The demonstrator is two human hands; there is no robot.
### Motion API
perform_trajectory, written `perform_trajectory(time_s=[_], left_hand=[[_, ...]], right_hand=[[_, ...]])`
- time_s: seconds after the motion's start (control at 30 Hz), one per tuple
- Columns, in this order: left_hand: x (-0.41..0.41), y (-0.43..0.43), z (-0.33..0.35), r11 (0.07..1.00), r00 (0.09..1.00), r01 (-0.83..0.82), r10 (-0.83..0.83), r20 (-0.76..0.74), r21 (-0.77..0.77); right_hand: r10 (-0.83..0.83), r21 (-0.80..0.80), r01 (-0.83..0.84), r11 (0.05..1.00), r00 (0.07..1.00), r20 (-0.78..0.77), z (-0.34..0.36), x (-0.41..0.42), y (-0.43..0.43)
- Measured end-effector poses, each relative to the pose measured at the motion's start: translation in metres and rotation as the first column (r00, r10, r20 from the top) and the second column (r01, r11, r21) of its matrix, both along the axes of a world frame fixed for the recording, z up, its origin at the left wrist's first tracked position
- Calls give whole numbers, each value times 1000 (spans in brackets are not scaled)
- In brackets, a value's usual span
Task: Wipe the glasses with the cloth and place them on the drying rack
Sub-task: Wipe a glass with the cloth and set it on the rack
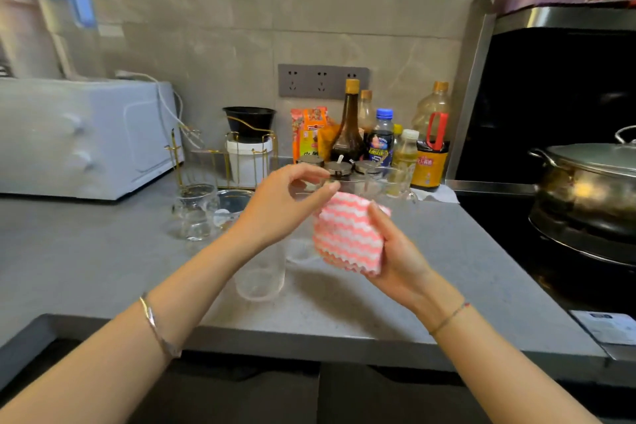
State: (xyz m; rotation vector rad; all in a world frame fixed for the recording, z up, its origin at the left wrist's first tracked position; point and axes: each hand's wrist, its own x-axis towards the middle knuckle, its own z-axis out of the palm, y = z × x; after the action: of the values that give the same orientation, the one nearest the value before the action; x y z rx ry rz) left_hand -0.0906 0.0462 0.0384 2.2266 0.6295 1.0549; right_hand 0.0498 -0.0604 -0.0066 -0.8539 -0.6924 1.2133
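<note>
- The glass [300, 249] is held off the counter [103, 268] between both hands and is hard to make out; the left hand [280, 205] seems to pinch its rim, a thin hold that sideways rubbing could break
- The right hand [395, 248] clasps the cloth [346, 234] against the glass's side; heavy pressure might twist it loose
- A second glass [260, 274] stands just below, so a drop would likely strike it
- Two more glasses [194, 213] stand before the drying rack [220, 157], easy to clip when reaching over

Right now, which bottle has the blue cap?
The small dark bottle just right of the tall brown bottle. The others wear tan, orange, yellow or white caps.
</note>
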Motion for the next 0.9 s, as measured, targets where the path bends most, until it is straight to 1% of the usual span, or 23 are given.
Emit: perform_trajectory(time_s=[0.07,0.17,0.23,0.33,0.43,0.6,0.77,0.83,0.9], left_hand=[[-28,4,-8,994,994,-104,103,36,28],[-60,3,-26,974,973,-225,224,58,-3],[-72,1,-40,958,958,-285,286,35,-42],[-79,1,-65,930,941,-339,335,-52,-144],[-74,1,-88,911,942,-334,315,-113,-242],[-65,2,-97,920,958,-288,271,-99,-265],[-59,1,-99,925,968,-234,251,20,-299],[-53,0,-96,925,976,-176,207,60,-337],[-42,-4,-83,918,984,-84,138,113,-388]], right_hand=[[-13,-12,12,1000,999,-51,-7,-9,6],[-37,-19,34,999,990,-140,-14,-18,11],[-51,-16,49,999,984,-171,-15,-19,11],[-69,-29,66,997,984,-163,-16,-24,10],[-86,-39,81,996,984,-154,-18,-24,8],[-136,-58,129,990,982,-134,-19,-17,-4],[-186,-68,179,981,976,-113,-15,-10,-13],[-206,-54,202,978,973,-102,-12,-4,-14],[-229,-26,227,973,968,-105,-7,0,-16]])
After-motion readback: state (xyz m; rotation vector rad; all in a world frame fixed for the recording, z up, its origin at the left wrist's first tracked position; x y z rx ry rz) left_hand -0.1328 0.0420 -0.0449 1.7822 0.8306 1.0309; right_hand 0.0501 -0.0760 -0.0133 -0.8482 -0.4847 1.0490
